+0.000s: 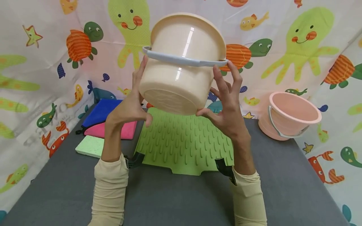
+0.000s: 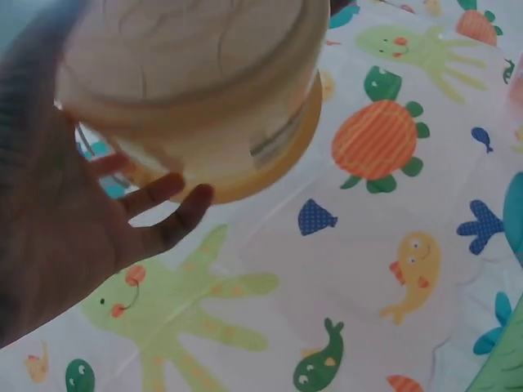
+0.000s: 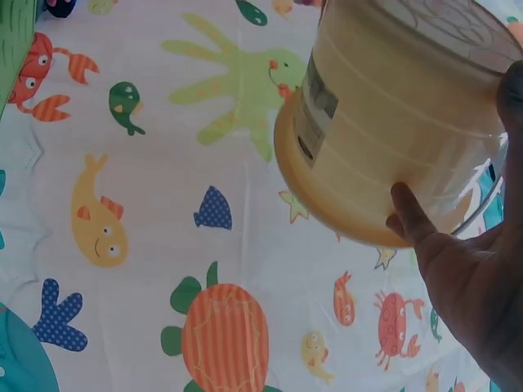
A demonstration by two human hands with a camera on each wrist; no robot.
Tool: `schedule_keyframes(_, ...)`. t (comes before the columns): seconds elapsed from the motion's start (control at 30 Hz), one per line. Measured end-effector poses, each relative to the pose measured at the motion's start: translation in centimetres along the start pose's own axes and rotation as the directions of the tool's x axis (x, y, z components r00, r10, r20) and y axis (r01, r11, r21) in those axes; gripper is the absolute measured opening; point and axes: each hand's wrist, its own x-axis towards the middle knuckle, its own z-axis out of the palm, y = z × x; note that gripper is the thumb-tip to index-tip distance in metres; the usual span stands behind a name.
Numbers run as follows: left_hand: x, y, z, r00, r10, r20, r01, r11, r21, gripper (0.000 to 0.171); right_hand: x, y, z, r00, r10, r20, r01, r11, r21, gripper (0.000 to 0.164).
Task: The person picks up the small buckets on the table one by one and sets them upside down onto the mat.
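Note:
Both hands hold a cream plastic bucket [image 1: 175,81] up in the air, tilted so that its underside faces me. Its light grey-blue handle [image 1: 185,60] lies across the near side. My left hand [image 1: 128,102] grips the bucket's left side; its fingers reach behind the wall and its thumb stands off below. On the right, my right hand [image 1: 229,103] has its thumb at the base edge and its fingers spread up towards the handle's end. The right wrist view shows a label [image 3: 317,114] on the bucket's far side, near the rim.
Below lies a green studded mat [image 1: 183,144] on a grey-covered table [image 1: 181,197]. A pink bucket [image 1: 288,116] stands at the right. Blue cloth item [image 1: 101,111], pink item [image 1: 128,130] and pale green block [image 1: 90,146] lie left. A sea-animal curtain [image 1: 181,4] surrounds the table.

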Motion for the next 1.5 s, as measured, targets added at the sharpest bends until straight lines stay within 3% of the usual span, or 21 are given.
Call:
schedule_keyframes(0.07,0.0,-0.3,-0.1,0.999,0.030,0.028,-0.033,0.993,0.111,0.165,0.0,0.1,-0.3,1.000,0.006,-0.007,-0.006,1.000,0.017,0.090)
schedule_keyframes(0.13,0.1,-0.6,-0.1,0.997,0.076,0.030,-0.081,0.967,0.242,0.164,-0.1,0.1,-0.5,1.000,0.010,-0.011,-0.009,0.999,0.032,0.089)
schedule_keyframes(0.23,0.4,-0.6,0.1,0.985,0.172,-0.009,-0.151,0.890,0.430,0.143,-0.1,0.3,-0.6,1.000,0.024,0.002,-0.024,0.998,0.050,0.092)
schedule_keyframes(0.33,0.8,-0.4,0.5,0.950,0.300,-0.086,-0.202,0.801,0.563,0.118,0.0,0.7,-0.5,0.999,0.049,0.023,-0.050,0.996,0.075,0.099)
schedule_keyframes(0.37,0.9,-0.3,0.6,0.936,0.335,-0.110,-0.211,0.782,0.586,0.111,0.0,0.8,-0.5,0.998,0.059,0.029,-0.061,0.994,0.088,0.102)
schedule_keyframes(0.47,1.0,0.0,0.8,0.918,0.375,-0.128,-0.256,0.808,0.531,0.106,-0.1,1.3,-0.6,0.995,0.086,0.042,-0.091,0.988,0.127,0.100)
schedule_keyframes(0.5,1.0,0.1,0.7,0.922,0.369,-0.122,-0.264,0.825,0.500,0.107,-0.2,1.4,-0.7,0.995,0.091,0.047,-0.097,0.986,0.138,0.098)
schedule_keyframes(0.57,0.8,0.4,0.3,0.937,0.338,-0.091,-0.269,0.863,0.428,0.110,-0.3,1.6,-0.7,0.993,0.103,0.064,-0.111,0.984,0.141,0.096)
schedule_keyframes(0.63,0.5,0.5,-0.4,0.953,0.296,-0.067,-0.246,0.882,0.401,0.116,-0.5,1.8,-0.6,0.990,0.108,0.092,-0.119,0.985,0.127,0.098)
schedule_keyframes(0.77,-0.1,0.9,-1.5,0.976,0.214,-0.039,-0.176,0.885,0.431,0.136,-0.5,1.9,-0.2,0.981,0.120,0.150,-0.136,0.985,0.104,0.107)
schedule_keyframes(0.93,-0.2,0.9,-2.0,0.988,0.150,-0.033,-0.122,0.897,0.425,0.148,-0.2,1.7,0.7,0.965,0.136,0.226,-0.163,0.981,0.103,0.108)
schedule_keyframes(1.1,-0.4,0.5,-2.2,0.999,-0.025,-0.019,0.030,0.934,0.355,0.143,-0.1,1.7,1.7,0.943,0.149,0.297,-0.162,0.987,0.019,0.114)
schedule_keyframes(1.17,-0.6,0.3,-2.3,0.992,-0.124,-0.008,0.120,0.943,0.311,0.142,-0.1,1.9,2.2,0.936,0.150,0.318,-0.158,0.987,0.000,0.118)
schedule_keyframes(1.23,-0.7,0.2,-2.5,0.977,-0.214,-0.003,0.206,0.936,0.284,0.140,-0.2,2.1,2.6,0.927,0.169,0.336,-0.172,0.985,-0.023,0.122)
schedule_keyframes(1.33,-0.9,0.0,-2.6,0.950,-0.313,-0.008,0.300,0.901,0.314,0.135,-0.5,2.5,3.2,0.904,0.225,0.364,-0.235,0.972,-0.019,0.122)
schedule_keyframes(1.43,-1.0,-0.3,-2.7,0.928,-0.373,-0.012,0.353,0.864,0.359,0.129,-0.7,2.8,3.5,0.872,0.296,0.389,-0.308,0.951,-0.031,0.116)
schedule_keyframes(1.5,-1.1,-0.6,-2.8,0.916,-0.400,-0.008,0.377,0.856,0.355,0.125,-0.7,2.9,3.7,0.853,0.329,0.405,-0.344,0.938,-0.037,0.113)
